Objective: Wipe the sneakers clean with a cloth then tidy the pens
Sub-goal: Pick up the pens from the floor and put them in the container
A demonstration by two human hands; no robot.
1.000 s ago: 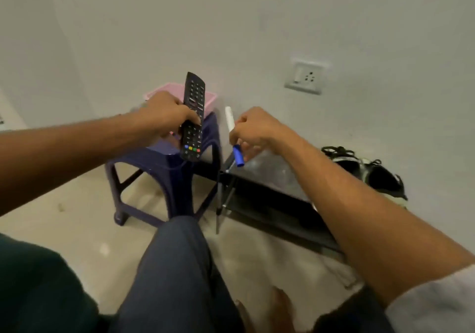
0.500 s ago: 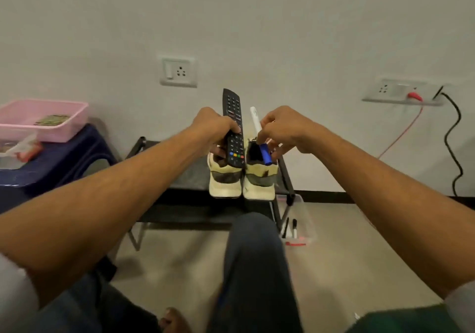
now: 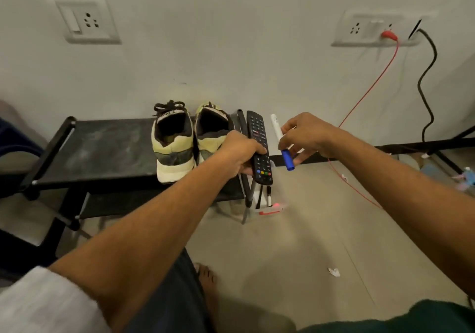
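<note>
We've got the remote gripped in our left hand and a blue-capped pen pinched in our right hand. The sneakers sit paired on the rack, no cloth in sight, so wiping looks done. Loose pens wait below at the rack's right edge, floor open beyond.

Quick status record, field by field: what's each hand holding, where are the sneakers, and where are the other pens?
left hand: grips black remote
right hand: holds white marker, blue cap down
sneakers: side by side on black rack, heels toward camera
other pens: in clear box on floor, beside rack
cloth: not visible
</note>
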